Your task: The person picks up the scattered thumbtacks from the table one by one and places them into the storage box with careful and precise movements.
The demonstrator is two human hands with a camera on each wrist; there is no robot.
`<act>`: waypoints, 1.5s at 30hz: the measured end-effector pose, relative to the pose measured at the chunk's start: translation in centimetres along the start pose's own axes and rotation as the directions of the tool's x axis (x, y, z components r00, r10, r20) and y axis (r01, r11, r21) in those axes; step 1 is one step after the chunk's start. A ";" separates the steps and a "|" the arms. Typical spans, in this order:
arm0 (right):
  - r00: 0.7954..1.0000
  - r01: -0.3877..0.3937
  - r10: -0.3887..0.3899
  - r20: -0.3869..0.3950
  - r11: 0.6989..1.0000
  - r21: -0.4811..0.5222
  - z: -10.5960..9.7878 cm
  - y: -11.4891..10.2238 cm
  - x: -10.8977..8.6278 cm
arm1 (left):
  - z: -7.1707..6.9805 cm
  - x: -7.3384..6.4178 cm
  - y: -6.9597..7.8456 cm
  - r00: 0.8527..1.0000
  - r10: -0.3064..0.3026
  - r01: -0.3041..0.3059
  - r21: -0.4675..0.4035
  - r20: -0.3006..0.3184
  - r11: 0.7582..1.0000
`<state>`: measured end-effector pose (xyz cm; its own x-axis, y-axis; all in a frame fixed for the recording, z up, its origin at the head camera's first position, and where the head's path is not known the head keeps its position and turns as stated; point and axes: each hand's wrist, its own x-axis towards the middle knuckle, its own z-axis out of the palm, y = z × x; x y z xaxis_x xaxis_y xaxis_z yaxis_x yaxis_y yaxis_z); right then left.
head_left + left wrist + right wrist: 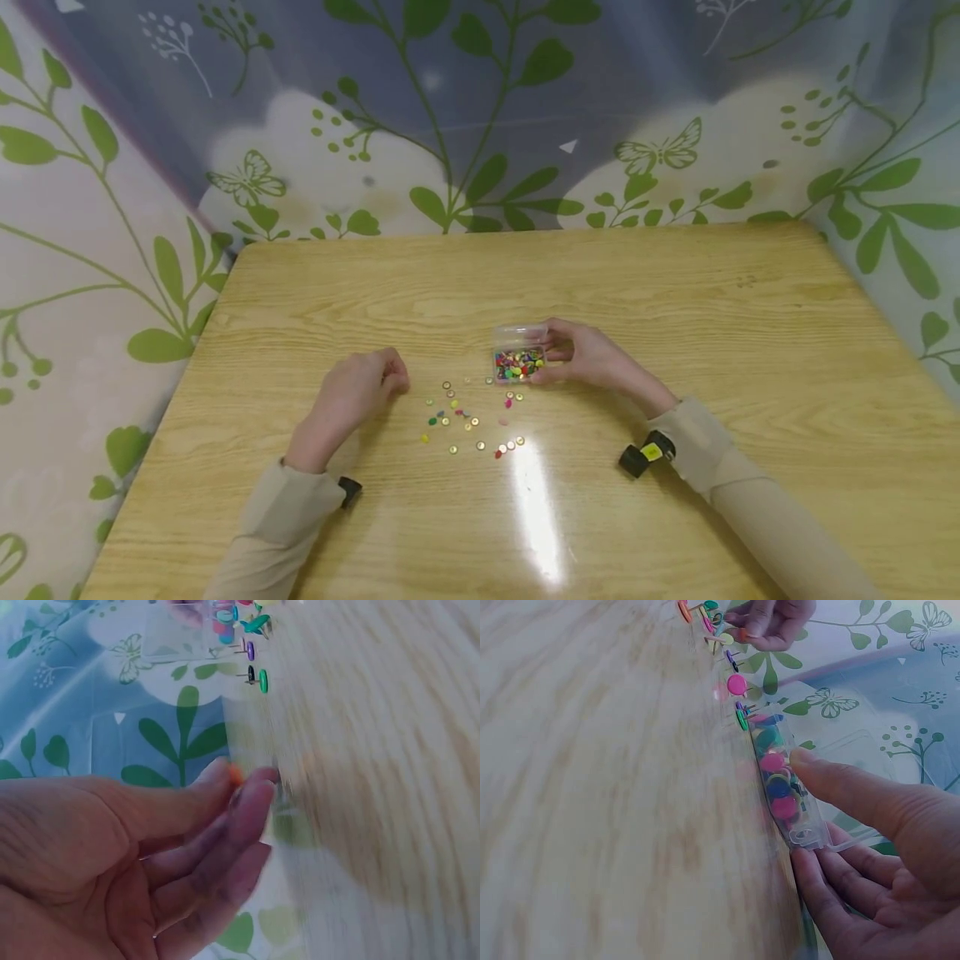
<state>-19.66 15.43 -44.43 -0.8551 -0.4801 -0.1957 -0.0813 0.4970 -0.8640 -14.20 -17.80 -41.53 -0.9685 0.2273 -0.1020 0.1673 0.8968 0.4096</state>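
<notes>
My left hand (354, 390) is near the left side of the scattered thumbtacks, just above the table. In the left wrist view its thumb and index finger pinch a small orange thumbtack (236, 775), mostly covered by the fingertips. My right hand (592, 358) holds the right side of a small clear plastic box (807, 838), thumb at the front and fingers behind. The box's hinged lid (519, 335) stands raised at the back. Many-coloured thumbtacks (517, 367) fill the box. Loose thumbtacks (475, 422) lie spread on the wood between the hands.
The wooden table (675, 283) reaches back to a wall covering (360, 183) printed with leaves and butterflies. A bright light reflection (536, 517) lies on the tabletop in front of the loose thumbtacks. Each wrist wears a black camera (647, 452).
</notes>
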 end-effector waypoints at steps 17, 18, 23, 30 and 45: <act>1.000 0.005 -0.005 -0.006 1.000 0.006 0.0 0.1 0.1 | 1.1 2.2 4.3 0.987 0.152 -0.155 -0.055 -0.053 0.986; 1.000 0.006 -0.006 -0.007 1.000 0.008 0.0 0.1 0.1 | 1.1 2.3 4.8 0.985 0.166 -0.168 -0.048 -0.052 0.985; 1.000 0.006 -0.006 -0.005 1.000 0.018 0.1 0.1 0.1 | 1.2 3.0 6.9 0.975 0.211 -0.213 -0.022 -0.072 0.977; 1.000 0.010 -0.010 -0.003 1.000 0.017 0.0 0.0 0.2 | 1.8 3.9 9.0 0.957 0.269 -0.274 -0.028 -0.110 0.961; 1.000 0.021 -0.021 0.000 0.999 0.034 0.1 0.1 0.2 | 1.2 3.6 7.7 0.971 0.205 -0.212 -0.046 -0.125 0.976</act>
<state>-19.78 15.26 -44.62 -0.8532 -0.4906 -0.1773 -0.0821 0.4620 -0.8831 -16.22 -9.62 -39.88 -0.9291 0.3564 0.0985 0.3598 0.8101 0.4629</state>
